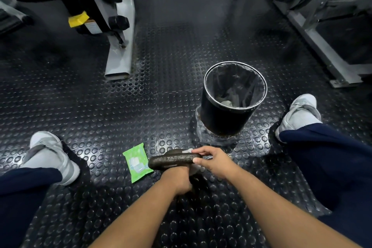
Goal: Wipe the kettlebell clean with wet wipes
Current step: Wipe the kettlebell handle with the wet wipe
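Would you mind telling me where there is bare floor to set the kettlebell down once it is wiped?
Free: the studded floor between the left shoe, the grey machine leg and the bin. Crowded: around the kettlebell, with the wipes pack on its left and the bin just beyond both hands.

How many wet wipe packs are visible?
1: a green wet wipe pack lies on the floor, just left of the kettlebell. Others may be out of view.
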`<action>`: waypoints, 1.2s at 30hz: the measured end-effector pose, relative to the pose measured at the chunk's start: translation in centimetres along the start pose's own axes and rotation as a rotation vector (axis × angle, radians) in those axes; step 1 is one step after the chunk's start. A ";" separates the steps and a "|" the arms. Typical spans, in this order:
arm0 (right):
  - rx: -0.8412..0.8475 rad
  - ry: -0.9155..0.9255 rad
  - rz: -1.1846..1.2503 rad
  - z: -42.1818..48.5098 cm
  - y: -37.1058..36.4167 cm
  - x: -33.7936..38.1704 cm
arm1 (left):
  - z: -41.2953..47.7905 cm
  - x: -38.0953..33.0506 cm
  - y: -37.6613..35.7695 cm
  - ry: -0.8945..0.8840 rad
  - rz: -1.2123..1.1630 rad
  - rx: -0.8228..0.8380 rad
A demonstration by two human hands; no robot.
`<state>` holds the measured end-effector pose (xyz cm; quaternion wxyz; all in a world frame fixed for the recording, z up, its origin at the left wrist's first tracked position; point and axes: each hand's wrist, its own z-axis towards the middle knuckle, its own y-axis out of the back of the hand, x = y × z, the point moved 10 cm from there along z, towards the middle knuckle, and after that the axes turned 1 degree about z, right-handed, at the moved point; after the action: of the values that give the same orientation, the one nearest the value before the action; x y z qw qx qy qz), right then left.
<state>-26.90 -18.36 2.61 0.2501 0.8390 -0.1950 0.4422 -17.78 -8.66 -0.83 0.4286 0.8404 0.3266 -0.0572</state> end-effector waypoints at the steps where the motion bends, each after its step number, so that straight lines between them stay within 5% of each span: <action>1: 0.003 0.001 -0.002 0.0 0.0 0.0 | 0.1 -0.4 0.2 -0.005 -0.021 0.004; 15: 0.007 0.030 0.007 0.0 0.1 0.3 | -3.1 0.3 -3.2 0.065 -0.959 -0.027; 17: 0.008 0.033 0.003 0.0 0.1 0.2 | -2.4 0.4 -3.2 0.081 -0.862 0.006; 23: 0.011 0.022 0.010 0.0 0.0 -0.1 | -1.3 -0.6 1.3 0.044 0.150 0.031; 25: 0.014 0.023 0.014 -0.1 0.0 0.0 | -1.4 -1.2 1.4 0.050 0.116 0.047; 30: 0.018 0.035 0.026 0.0 0.0 0.1 | -2.2 -0.4 -0.3 -0.022 -0.436 0.115; 36: 0.022 0.031 0.026 0.0 -0.1 0.2 | -2.2 0.4 -0.5 -0.030 -0.287 0.023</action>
<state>-26.74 -18.30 2.73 0.2383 0.8320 -0.1972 0.4605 -18.19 -6.55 0.04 0.4112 0.7891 0.4363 -0.1341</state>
